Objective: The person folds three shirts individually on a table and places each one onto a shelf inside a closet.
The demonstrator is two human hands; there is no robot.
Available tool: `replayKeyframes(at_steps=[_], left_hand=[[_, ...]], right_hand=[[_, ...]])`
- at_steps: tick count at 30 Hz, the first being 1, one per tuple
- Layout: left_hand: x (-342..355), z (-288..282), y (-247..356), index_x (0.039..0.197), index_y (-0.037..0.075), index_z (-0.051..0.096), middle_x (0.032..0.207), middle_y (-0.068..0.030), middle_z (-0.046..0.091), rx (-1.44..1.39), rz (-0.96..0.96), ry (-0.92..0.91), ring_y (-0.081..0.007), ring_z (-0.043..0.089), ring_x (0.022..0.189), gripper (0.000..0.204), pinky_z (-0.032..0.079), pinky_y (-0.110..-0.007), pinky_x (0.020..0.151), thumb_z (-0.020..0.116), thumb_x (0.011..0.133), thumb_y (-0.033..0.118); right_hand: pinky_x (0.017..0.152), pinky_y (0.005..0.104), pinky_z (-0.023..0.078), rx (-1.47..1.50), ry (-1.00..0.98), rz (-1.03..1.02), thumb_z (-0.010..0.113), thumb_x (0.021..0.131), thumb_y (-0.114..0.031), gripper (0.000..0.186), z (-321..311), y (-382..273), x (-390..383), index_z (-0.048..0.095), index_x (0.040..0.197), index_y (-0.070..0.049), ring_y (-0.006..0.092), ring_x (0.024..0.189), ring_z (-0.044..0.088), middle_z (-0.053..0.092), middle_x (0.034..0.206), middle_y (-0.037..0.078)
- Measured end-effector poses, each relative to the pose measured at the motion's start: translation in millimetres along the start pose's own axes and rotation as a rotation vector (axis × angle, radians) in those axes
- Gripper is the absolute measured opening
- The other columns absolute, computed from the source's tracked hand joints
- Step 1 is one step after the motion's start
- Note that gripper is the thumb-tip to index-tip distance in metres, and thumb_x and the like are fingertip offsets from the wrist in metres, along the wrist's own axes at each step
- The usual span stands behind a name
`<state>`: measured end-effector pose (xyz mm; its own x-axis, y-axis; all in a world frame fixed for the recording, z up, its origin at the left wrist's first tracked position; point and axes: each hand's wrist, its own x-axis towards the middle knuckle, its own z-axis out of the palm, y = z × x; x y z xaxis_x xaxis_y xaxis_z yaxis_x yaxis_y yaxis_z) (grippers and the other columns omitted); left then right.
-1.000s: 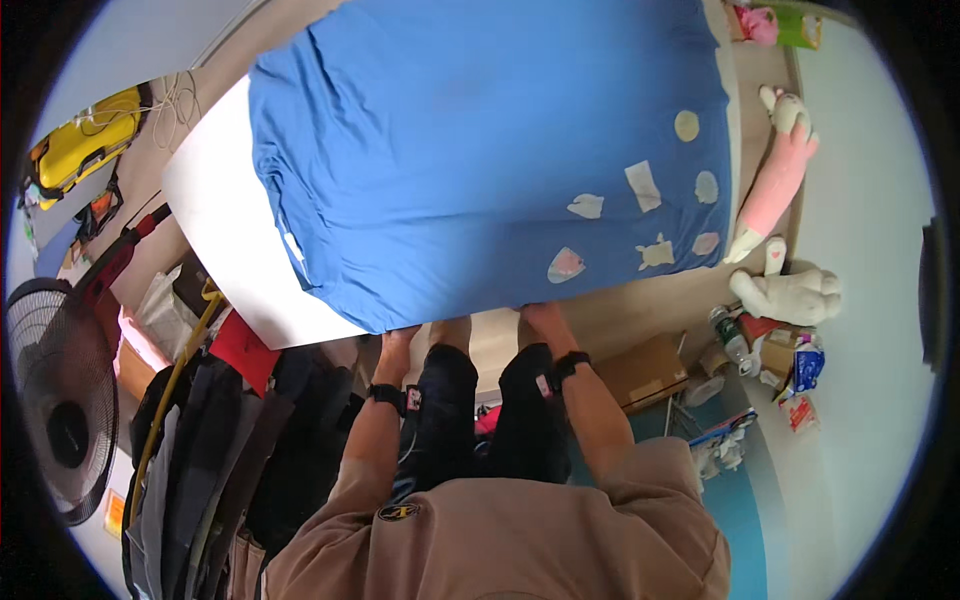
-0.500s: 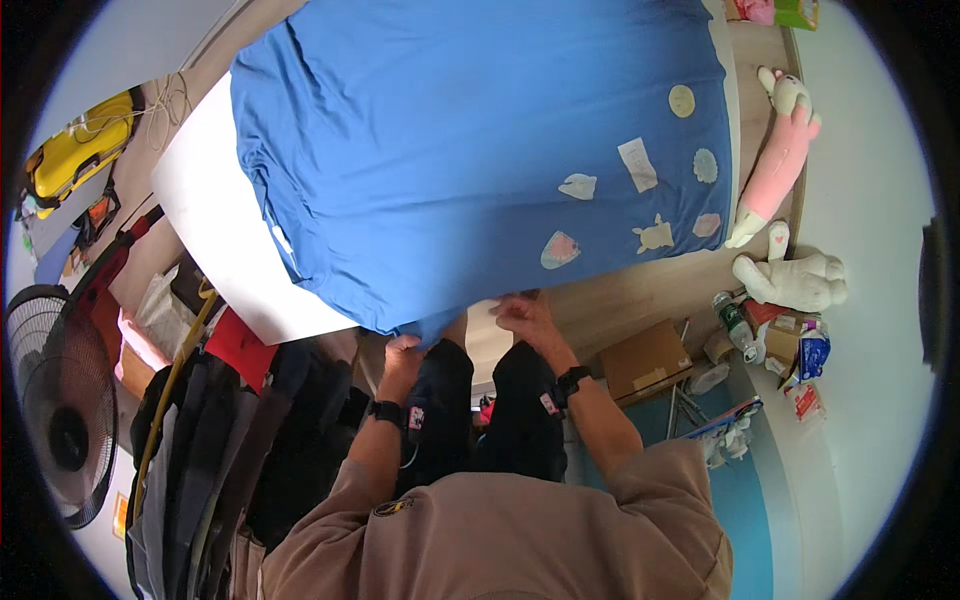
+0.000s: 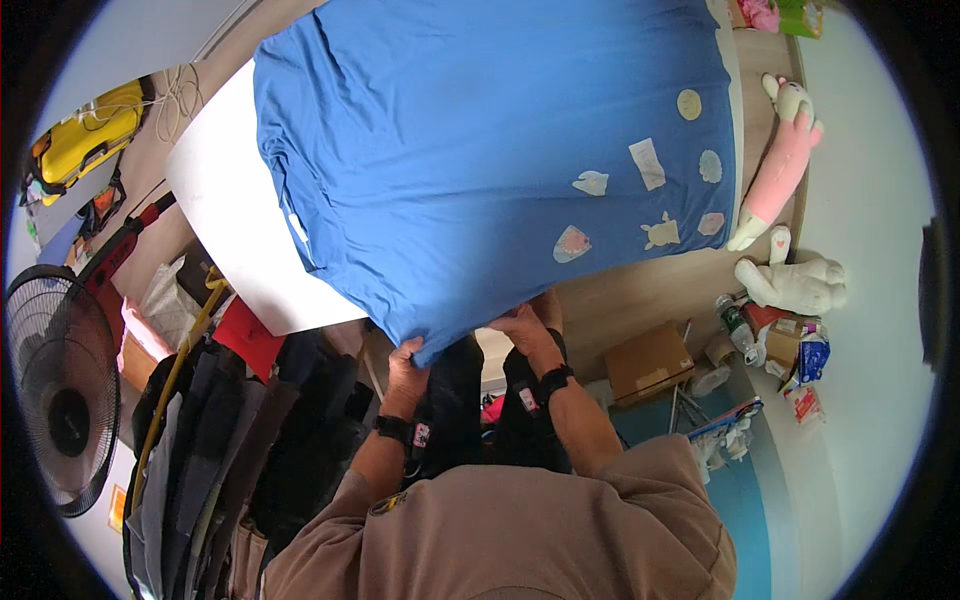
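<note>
A blue bed sheet (image 3: 470, 150) with pale patches lies over a white mattress (image 3: 225, 200), which shows bare along the left side. My left hand (image 3: 408, 368) is closed around the sheet's near left corner, which hangs past the mattress edge. To its right, my right hand (image 3: 527, 328) has its fingers bent against the sheet's near edge and appears to pinch it; the fingertips are partly hidden. Between the two hands the edge runs fairly taut, above my knees.
Dark clothes (image 3: 225, 430) hang at the left, near a black fan (image 3: 65, 390) and a yellow suitcase (image 3: 95, 135). Along the right wall lie a pink plush toy (image 3: 778, 175) and a white one (image 3: 800, 282). A cardboard box (image 3: 648, 363) stands right of my arm.
My left hand has drawn the sheet's corner down toward me. The sheet's left edge has shifted right, baring more mattress. My right hand has come closer under the near edge.
</note>
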<state>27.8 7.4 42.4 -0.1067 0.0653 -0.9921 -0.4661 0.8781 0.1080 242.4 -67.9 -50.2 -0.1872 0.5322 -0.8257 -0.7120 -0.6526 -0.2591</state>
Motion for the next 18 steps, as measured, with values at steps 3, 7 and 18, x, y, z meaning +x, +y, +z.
replayKeyframes(at_steps=[3, 7, 18], left_hand=[[20, -25, -8, 0.120, 0.008, 0.058, 0.122, -0.0076, 0.059, -0.042, 0.011, -0.016, -0.0283, 0.052, 0.115, 0.053, 0.039, -0.046, 0.101, 0.069, 0.070, 0.022], [13, -15, -3, 0.127, 0.008, 0.053, 0.126, -0.0086, 0.058, -0.158, 0.013, -0.145, -0.0289, 0.051, 0.120, 0.059, 0.040, -0.047, 0.103, 0.068, 0.073, 0.025], [-23, 7, 11, 0.135, 0.002, 0.043, 0.129, -0.0092, 0.055, 0.427, -0.066, -0.390, -0.0261, 0.053, 0.117, 0.066, 0.041, -0.040, 0.102, 0.069, 0.075, 0.008]], right_hand=[[0.087, 0.0355, 0.046, -0.010, -0.077, 0.160, 0.076, 0.070, -0.018, 0.051, 4, -11, -18, 0.058, 0.113, 0.003, 0.0225, 0.093, 0.059, 0.063, 0.101, 0.010], [0.087, 0.0348, 0.047, -0.073, -0.125, 0.276, 0.080, 0.068, -0.025, 0.058, 21, -30, -36, 0.059, 0.114, 0.004, 0.0224, 0.095, 0.060, 0.064, 0.102, 0.012], [0.094, 0.0322, 0.045, -0.120, -0.154, 0.416, 0.077, 0.074, -0.024, 0.060, 34, -46, -61, 0.055, 0.124, 0.002, 0.0197, 0.103, 0.059, 0.064, 0.110, 0.007]])
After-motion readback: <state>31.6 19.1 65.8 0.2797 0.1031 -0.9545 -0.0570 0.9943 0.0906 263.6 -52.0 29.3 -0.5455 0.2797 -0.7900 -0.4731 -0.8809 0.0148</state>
